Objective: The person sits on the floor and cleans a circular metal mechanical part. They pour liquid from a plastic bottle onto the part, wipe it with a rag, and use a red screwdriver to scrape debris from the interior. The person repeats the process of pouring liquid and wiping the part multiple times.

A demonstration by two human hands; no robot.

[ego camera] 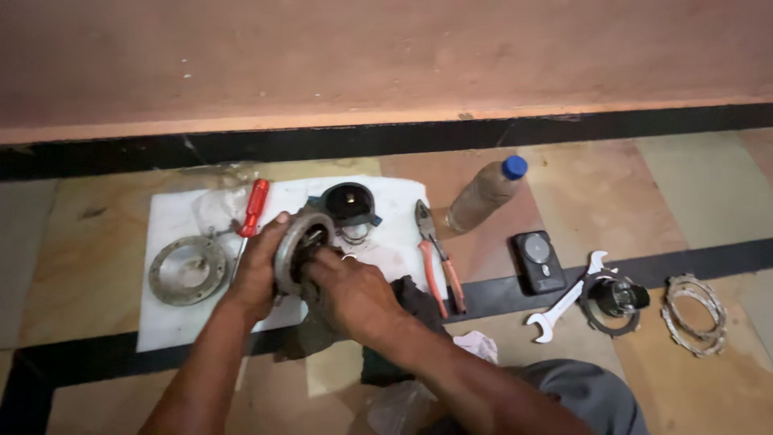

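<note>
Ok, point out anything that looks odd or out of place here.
The plastic bottle lies on its side on the floor, capped, nothing spilled. Tools and rings are scattered loosely. Otherwise nothing stands out; both hands hold the round metal part.

Both bare forearms reached forward from the lower edge of the view, converging over the floor. The left hand (259, 270) was cupped, palm turned inward, its fingers curled in a firm grasp with the thumb raised on top. The right hand (348, 292) lay knuckles-up just beside it, fingers bent forward and tucked inward, wrist slightly flexed.
</note>
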